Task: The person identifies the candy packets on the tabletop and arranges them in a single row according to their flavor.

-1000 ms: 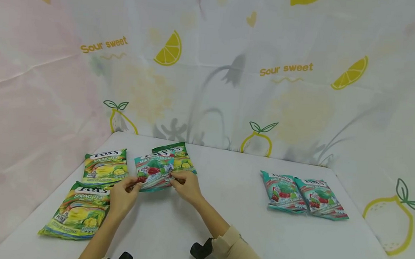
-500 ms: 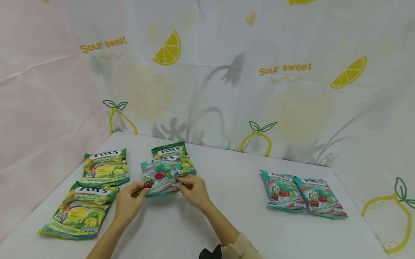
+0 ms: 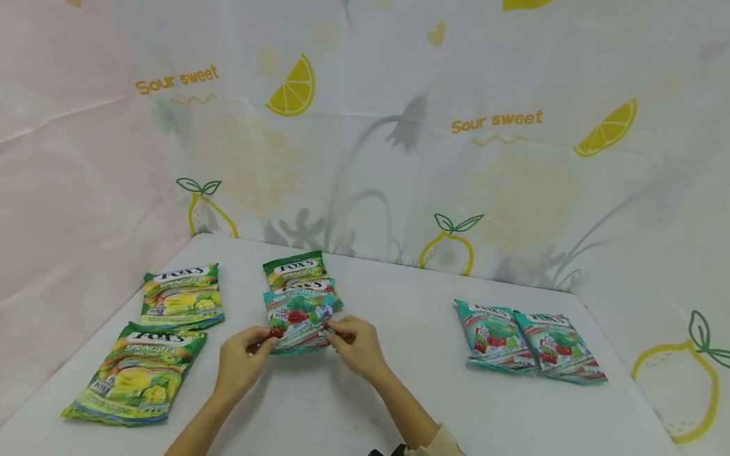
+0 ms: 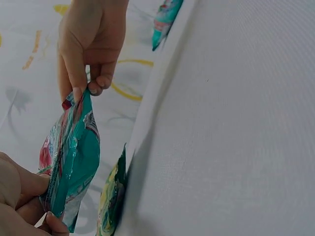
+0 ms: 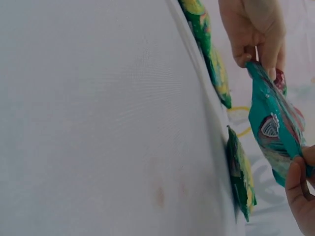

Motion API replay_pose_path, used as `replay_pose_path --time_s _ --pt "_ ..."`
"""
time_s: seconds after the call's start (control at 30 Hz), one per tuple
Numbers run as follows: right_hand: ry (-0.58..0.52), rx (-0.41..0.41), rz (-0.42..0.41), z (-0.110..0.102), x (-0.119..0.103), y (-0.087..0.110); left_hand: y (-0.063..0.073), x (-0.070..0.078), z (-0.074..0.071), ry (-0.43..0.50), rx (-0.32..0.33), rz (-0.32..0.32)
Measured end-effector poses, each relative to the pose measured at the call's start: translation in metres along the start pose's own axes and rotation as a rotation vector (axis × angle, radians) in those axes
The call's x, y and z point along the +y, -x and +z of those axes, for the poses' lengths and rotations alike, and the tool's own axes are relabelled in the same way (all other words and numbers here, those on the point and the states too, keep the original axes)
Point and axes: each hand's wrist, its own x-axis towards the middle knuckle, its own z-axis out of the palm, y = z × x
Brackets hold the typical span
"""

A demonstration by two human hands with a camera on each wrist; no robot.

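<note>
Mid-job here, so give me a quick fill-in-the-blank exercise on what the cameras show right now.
1. The left hand and the right hand hold a teal bag labelled "MINT ____".
2. In the head view, the right part of the white table bears ____ other teal bags.
3. The green bags in the head view number ____.
4. The hand nearer the other teal bags is the ____ one.

Missing words: BLOSSOM; two; three; right.
</note>
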Motion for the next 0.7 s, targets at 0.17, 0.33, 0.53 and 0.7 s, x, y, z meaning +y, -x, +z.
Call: replay_pose_path --time_s 0.17,0.33,0.53,0.7 --pt "-0.007 -0.010 0.035 -0.010 -0.016 0.007 0.001 0.004 0.006 0.025 -0.012 0.040" --pt "-0.016 0.002 0.038 -0.016 -0.002 0.011 0.002 0.009 0.012 0.042 -0.020 0.053" --pt "-0.028 0.041 0.046 -0.022 0.025 0.017 0.004 0.014 0.022 0.073 -0.046 0.084" --pt "-0.027 0.054 0.031 -0.030 0.029 0.023 0.006 0.016 0.029 0.079 -0.065 0.092"
